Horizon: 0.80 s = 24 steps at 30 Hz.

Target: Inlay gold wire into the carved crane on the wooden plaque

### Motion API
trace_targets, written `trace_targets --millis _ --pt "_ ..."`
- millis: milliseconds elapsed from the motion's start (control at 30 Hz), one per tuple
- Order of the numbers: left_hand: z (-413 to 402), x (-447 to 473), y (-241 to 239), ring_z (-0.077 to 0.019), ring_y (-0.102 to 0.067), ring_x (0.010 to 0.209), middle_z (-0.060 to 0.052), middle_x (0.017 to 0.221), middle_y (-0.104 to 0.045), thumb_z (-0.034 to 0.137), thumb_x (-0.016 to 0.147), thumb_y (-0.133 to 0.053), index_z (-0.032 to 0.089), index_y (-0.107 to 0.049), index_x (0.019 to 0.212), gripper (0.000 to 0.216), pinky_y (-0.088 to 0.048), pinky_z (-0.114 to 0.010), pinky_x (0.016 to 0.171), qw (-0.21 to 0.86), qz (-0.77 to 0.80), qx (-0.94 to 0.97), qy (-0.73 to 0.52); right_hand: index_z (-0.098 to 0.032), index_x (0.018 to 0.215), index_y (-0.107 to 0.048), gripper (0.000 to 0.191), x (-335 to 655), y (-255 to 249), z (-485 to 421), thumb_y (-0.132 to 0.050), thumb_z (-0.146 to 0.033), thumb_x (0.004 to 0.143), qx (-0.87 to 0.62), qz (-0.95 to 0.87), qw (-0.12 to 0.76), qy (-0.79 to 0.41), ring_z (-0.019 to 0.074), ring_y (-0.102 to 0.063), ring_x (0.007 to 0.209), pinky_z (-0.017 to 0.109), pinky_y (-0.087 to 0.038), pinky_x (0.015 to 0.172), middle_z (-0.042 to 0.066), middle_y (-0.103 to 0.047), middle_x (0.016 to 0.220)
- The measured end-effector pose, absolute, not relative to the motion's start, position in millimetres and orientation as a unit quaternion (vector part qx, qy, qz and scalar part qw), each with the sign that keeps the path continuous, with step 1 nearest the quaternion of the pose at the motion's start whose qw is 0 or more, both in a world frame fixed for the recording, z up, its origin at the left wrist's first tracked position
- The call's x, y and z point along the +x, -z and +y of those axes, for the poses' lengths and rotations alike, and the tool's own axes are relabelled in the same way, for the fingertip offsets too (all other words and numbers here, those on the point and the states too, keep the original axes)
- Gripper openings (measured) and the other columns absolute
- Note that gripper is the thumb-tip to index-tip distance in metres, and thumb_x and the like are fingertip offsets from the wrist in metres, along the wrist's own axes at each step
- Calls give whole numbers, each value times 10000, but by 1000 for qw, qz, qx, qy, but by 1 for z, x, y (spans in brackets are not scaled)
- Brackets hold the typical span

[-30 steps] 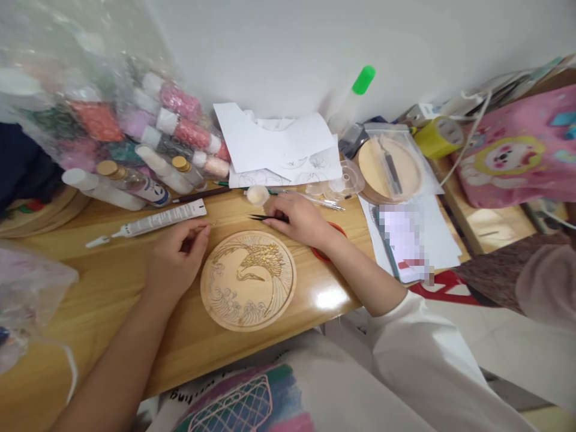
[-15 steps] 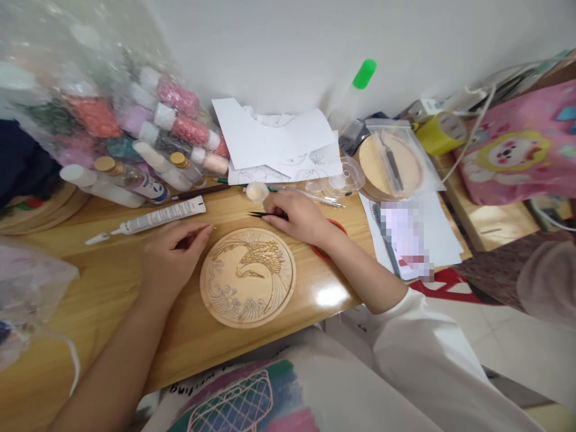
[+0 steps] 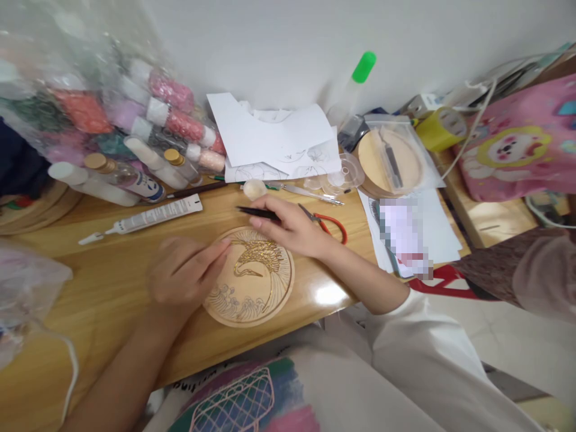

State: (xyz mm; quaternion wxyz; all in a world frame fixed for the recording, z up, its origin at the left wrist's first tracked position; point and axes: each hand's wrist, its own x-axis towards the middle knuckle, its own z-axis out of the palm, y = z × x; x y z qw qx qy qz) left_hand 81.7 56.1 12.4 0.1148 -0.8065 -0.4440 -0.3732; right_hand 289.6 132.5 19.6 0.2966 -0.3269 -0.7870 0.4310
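Note:
A round wooden disc (image 3: 252, 288) with a crane outlined in gold lies on the wooden desk (image 3: 108, 300) in front of me. My right hand (image 3: 297, 228) hovers over the disc's upper edge, pinched shut on black tweezers (image 3: 256, 212) that point left. My left hand (image 3: 184, 273) is blurred by motion; its fingers reach onto the disc's left edge and seem to pinch something too small to make out.
Red-handled scissors (image 3: 330, 225) lie by my right wrist. A white glue tube (image 3: 144, 220), a brush (image 3: 198, 189) and a bag of bead jars (image 3: 135, 126) sit at the back left. Papers (image 3: 274, 141), a small cup (image 3: 254, 188), a bagged wooden disc (image 3: 391, 159) and yellow tape (image 3: 443, 127) crowd the back right.
My left hand moved right, from the desk onto the disc's left edge. My right hand lifted and shifted toward the disc with the tweezers, uncovering the scissors.

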Motion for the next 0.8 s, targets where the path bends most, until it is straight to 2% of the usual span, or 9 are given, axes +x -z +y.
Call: trace_targets --millis 167,333,500,633,800 --pt "52 91 -11 -129 -553 572 32 667 -623 119 819 -668 252 -661 938 178 -440 -279 562 62 -441 -803 395 -133 996 -627 158 285 -20 121 -589 -243 891 -243 -735 267 -574 103 -606 829 238 -494 769 26 -687 937" --pt "52 92 -10 -130 -554 595 20 718 -634 105 830 -658 246 -636 934 176 -443 -282 548 34 -446 -798 404 -129 955 -654 141 286 -19 120 -596 -229 875 -229 -714 239 -617 92 -575 751 226 -486 703 8 -672 846" --pt "51 92 -14 -146 -552 599 24 710 -616 92 835 -648 290 -618 1021 273 -464 -306 564 25 -446 -806 389 -185 835 -620 81 286 -21 122 -604 -260 862 -234 -656 216 -685 84 -548 726 202 -466 678 -26 -635 799" --pt "53 92 -20 -143 -549 569 23 655 -599 76 824 -650 260 -653 972 236 -447 -308 566 66 -416 -827 372 -173 804 -612 124 286 -20 123 -589 -276 869 -238 -685 221 -652 77 -487 640 212 -424 606 -38 -576 706" --pt "56 92 -22 -133 -551 547 33 614 -582 79 837 -628 248 -646 886 176 -429 -301 559 105 -388 -847 348 -152 807 -619 96 286 -21 122 -578 -216 866 -286 -761 203 -546 68 -459 599 202 -373 561 -45 -559 665"
